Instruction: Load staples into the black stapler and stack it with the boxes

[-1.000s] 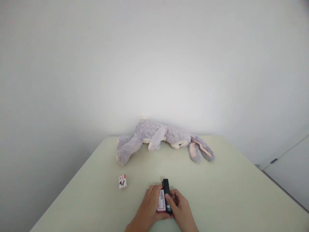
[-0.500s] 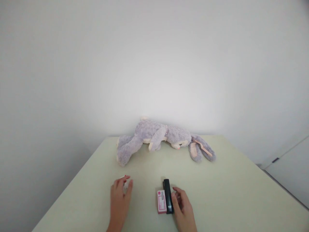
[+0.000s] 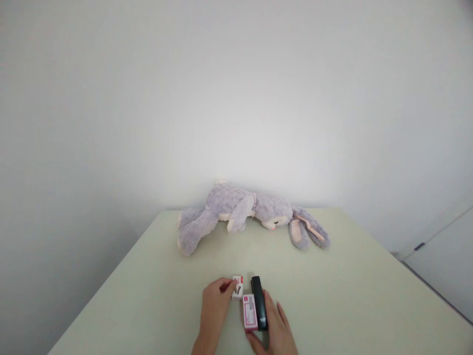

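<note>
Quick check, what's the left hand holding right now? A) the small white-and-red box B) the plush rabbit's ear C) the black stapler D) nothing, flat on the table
A: the left hand pinches the small white-and-red box at its fingertips, just left of the pink box and the black stapler, where the right hand rests.

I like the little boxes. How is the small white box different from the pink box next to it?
The small white box is shorter and squarer; the pink box is longer and narrower. The small white box is pinched by the left hand; the pink box lies flat on the table, against the black stapler, with the right hand touching it. Both have pink and white printing.
</note>
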The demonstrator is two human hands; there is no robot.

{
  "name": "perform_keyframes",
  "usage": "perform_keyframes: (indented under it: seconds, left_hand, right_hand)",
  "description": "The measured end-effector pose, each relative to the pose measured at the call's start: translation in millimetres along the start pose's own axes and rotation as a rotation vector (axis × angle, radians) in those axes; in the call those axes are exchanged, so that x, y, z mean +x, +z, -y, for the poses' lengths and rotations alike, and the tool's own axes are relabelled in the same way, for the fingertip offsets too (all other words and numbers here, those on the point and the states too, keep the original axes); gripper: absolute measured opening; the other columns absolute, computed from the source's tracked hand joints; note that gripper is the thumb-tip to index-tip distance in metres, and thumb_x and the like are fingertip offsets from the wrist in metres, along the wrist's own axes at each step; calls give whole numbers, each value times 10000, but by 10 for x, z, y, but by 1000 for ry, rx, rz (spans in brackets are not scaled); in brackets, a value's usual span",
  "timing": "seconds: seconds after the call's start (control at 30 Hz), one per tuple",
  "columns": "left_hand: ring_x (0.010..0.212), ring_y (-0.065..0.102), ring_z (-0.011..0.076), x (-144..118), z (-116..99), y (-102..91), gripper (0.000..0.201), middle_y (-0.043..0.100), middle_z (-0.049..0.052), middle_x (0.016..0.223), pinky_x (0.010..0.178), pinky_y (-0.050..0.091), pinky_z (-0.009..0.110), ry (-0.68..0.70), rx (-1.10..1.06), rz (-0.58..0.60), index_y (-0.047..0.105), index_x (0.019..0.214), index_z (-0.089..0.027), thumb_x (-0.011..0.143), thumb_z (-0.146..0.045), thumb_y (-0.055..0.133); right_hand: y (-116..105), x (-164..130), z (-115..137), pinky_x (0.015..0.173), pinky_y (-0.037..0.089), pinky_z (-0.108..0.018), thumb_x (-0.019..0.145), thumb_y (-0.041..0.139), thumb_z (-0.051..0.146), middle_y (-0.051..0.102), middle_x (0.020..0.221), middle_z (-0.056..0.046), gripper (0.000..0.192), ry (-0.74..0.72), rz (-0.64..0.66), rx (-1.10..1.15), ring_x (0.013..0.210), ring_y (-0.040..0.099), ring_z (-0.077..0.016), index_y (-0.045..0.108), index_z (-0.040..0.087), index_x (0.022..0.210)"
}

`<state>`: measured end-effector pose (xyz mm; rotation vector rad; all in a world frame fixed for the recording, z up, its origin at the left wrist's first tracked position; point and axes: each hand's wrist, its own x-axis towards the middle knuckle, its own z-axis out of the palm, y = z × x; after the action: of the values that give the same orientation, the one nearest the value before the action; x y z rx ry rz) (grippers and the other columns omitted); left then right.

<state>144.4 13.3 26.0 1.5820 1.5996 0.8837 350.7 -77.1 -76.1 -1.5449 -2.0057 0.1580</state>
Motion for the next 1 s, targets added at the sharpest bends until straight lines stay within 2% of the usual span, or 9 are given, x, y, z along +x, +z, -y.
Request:
perform_keyframes:
  seconds: [0.07,0.27,0.47,0.6,0.7,0.83,0.9,1.0]
  left_hand:
    - [723,709,215,-18,-50,56,401,794,35,783,709,497,284,7,-20,-6,804,820,-219,870,-551,586]
    - [734,712,221,-7,-31,57,405,798,42,808,714,511,294,-6,-75,-43,803,853,-209,861,-557,595]
    - [771,721,230,25,-23,90,403,795,46,819,745,522,307,-2,-105,-85,786,844,-207,879,-551,578]
    - [741,719,227,-10,-110,197,380,787,47,788,719,520,302,14,-121,-70,777,817,-203,883,-523,583]
    - [752,726,226,-101,-173,298,386,794,55,826,722,528,304,16,-133,-57,785,885,-199,912,-502,547]
    - [858,739,243,-281,-152,329,408,804,90,996,800,551,329,8,-149,-25,787,1026,-191,933,-470,503]
    - [922,739,248,-370,-116,309,403,797,92,1069,846,558,337,5,-161,5,779,1085,-197,926,-442,502]
    - [984,735,247,-455,-82,293,394,789,84,1117,900,559,342,-6,-180,35,772,1123,-205,901,-400,510]
  right_hand:
    - [-23,6,-36,1113,473,-531,882,663,384,418,1593,-152,1098,-17,-9,-44,1413,484,-348,-120,214,1633]
    - [-58,18,-46,1092,502,-498,898,668,449,457,1573,-119,1073,-54,-61,-65,1385,520,-340,-73,229,1641]
    - [-32,3,-81,1091,506,-515,915,640,454,435,1579,-140,1083,-54,-14,-93,1401,497,-342,-143,221,1626]
    - [-44,14,-43,1125,479,-521,944,605,432,383,1606,-124,1034,-34,33,-90,1435,450,-328,-150,239,1623]
    - [-30,11,-34,1136,470,-536,930,618,388,356,1615,-117,1043,-46,31,-83,1441,439,-329,-148,234,1621]
    - [24,-13,-73,1130,467,-568,904,630,314,330,1616,-140,1079,-55,53,-72,1440,436,-342,-183,236,1609]
    - [26,-16,-79,1135,450,-595,888,636,287,307,1620,-157,1075,-45,91,-49,1448,417,-356,-149,228,1620]
    - [-61,8,-51,1156,408,-617,869,649,279,307,1616,-166,974,-15,163,21,1461,389,-371,71,193,1648]
